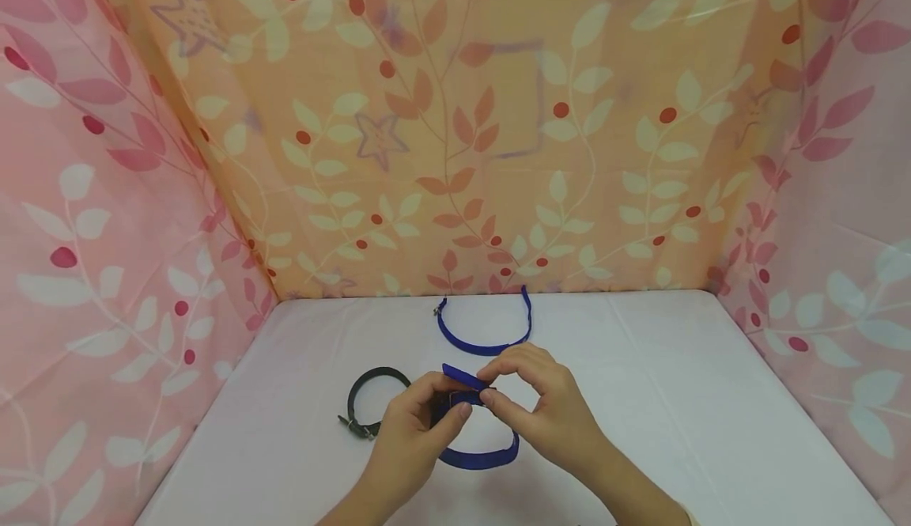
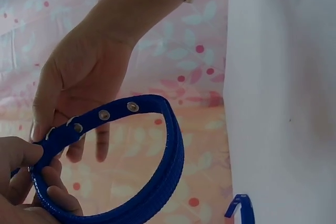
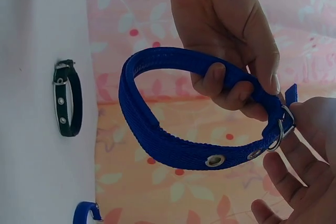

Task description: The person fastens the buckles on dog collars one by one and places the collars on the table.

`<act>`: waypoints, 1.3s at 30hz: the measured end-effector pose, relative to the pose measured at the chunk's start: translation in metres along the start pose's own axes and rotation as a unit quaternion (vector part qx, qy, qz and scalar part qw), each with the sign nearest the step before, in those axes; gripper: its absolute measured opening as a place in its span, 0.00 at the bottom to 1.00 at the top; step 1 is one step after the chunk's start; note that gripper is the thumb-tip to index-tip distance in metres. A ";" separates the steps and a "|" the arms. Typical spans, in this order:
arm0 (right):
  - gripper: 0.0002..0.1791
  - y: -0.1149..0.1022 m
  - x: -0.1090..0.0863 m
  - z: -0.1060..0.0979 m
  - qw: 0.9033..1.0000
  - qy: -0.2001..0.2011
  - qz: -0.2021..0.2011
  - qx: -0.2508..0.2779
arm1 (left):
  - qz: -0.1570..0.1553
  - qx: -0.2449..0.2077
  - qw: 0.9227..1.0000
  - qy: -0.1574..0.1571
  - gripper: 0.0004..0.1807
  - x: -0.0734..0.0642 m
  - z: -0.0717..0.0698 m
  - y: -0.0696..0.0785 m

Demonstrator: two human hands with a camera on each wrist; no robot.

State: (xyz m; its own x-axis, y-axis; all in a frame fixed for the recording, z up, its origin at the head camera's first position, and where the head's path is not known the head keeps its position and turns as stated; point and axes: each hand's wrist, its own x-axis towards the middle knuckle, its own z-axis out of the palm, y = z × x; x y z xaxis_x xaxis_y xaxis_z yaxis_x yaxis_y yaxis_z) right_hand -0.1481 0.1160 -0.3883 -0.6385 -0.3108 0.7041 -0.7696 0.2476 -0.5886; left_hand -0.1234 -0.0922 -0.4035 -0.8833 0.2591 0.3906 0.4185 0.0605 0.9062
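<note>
A blue collar (image 1: 484, 459) with metal eyelets is bent into a loop between my two hands. My left hand (image 1: 413, 423) grips the band beside its buckle, thumb on top and fingers curled beneath. Close by, my right hand (image 1: 551, 403) pinches the strap at the buckle with thumb and index finger, and a short strap end (image 1: 461, 376) sticks up there. The right wrist view shows the metal ring (image 3: 278, 136) at this spot, while right fingertips partly cover the buckle. Eyelets (image 2: 104, 115) line the upper band in the left wrist view.
A second blue collar (image 1: 478, 349) lies as an open curve near the table's back edge. To the left, a black collar (image 1: 353, 393) lies buckled in a ring, partly behind my left hand. Flowered cloth walls (image 1: 455, 115) surround the white table (image 1: 640, 384).
</note>
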 end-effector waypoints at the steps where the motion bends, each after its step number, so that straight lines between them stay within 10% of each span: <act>1: 0.13 0.000 0.000 0.000 1.000 0.000 0.002 0.000 | -0.016 -0.001 1.000 0.004 0.12 0.000 -0.001 0.001; 13: 0.18 0.005 -0.004 0.000 0.999 0.028 0.016 0.026 | -0.129 -0.002 0.991 0.031 0.20 0.002 -0.006 0.007; 39: 0.20 0.006 0.006 -0.005 0.991 0.044 -0.119 -0.047 | -0.100 0.012 0.991 0.090 0.18 0.001 -0.008 0.010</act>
State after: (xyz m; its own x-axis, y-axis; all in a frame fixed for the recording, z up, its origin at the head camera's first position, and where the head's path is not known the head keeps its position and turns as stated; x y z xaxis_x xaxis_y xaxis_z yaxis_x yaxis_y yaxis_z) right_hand -0.1565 0.1197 -0.3852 -0.4337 -0.2910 0.8527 -0.8933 0.2627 -0.3647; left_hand -0.1223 -0.0994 -0.3927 -0.9716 0.0637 0.2280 0.2342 0.1165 0.9652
